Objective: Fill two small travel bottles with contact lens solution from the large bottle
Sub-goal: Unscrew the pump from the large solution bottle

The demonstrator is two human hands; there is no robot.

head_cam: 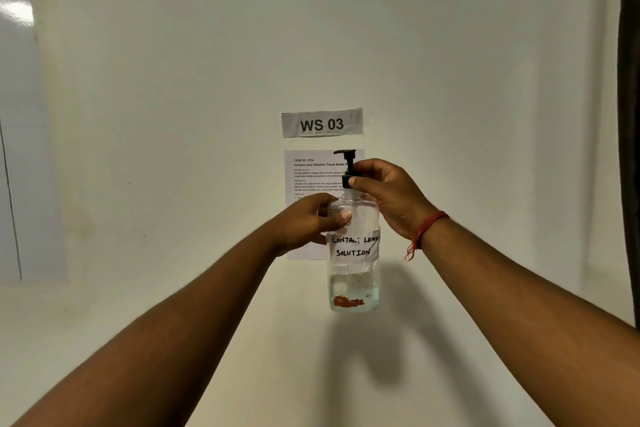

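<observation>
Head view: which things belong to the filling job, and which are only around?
Job: large bottle held by left hand; pump cap gripped by right hand.
Around: WS 03 sign; task sheet; whiteboard. No travel bottles visible.

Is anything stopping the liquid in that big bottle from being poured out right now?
Yes: the black pump top sits on the neck of the big bottle. The right hand grips its collar; the left hand holds the bottle.
</observation>
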